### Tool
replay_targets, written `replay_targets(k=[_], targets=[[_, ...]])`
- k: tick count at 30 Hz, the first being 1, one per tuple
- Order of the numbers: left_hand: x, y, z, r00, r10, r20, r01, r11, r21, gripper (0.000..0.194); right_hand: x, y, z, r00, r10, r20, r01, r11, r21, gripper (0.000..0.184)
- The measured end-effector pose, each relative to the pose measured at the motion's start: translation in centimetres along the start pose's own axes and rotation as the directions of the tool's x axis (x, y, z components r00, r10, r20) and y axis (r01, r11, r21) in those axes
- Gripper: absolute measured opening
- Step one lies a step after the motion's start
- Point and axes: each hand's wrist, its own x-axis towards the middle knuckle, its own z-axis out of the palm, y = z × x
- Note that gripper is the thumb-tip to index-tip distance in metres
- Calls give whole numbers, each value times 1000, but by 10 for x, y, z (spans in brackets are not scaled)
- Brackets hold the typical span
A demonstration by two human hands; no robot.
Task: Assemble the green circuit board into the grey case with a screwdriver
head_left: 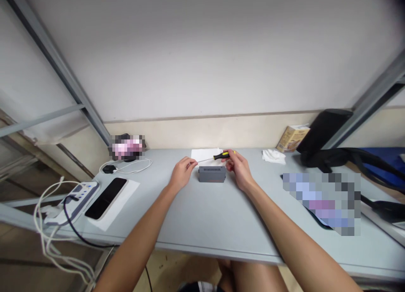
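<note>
My right hand [239,169] grips the black and yellow handle of a screwdriver [220,156], held level above the desk with its shaft pointing left. The fingers of my left hand [182,172] are pinched together at the shaft's tip; whether a small screw is between them is too small to tell. Just below the screwdriver, between both hands, a dark grey box [212,174] with a row of vent slots stands on the desk. Behind it lies a white sheet of paper [202,152], partly covered by the screwdriver and box.
On the left of the desk [196,224] are a phone [106,198] on paper, a power strip [74,203] with tangled cables and a black charger [109,170]. To the right sit a crumpled tissue [274,156], a yellow carton [291,139] and a black strap [329,158].
</note>
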Motion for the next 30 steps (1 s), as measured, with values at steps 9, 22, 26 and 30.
replay_targets(k=[9,22,26,30], targets=[[0,6,0,1000,26,-17,-26,1000,-2,24,0,-3,1,1000,-3,-13,3,1000,16,52],[-12,31,6,990,68,-126,-62,997,47,43,10,-36,-13,948,-127,-292,177,972,155,52],[-19,51,10,979,204,24,-205,970,130,40,16,-44,-24,891,-177,-417,269,947,173,51],[-21,59,16,962,218,162,-247,951,186,39,16,-45,-26,861,-247,-446,318,944,91,49]])
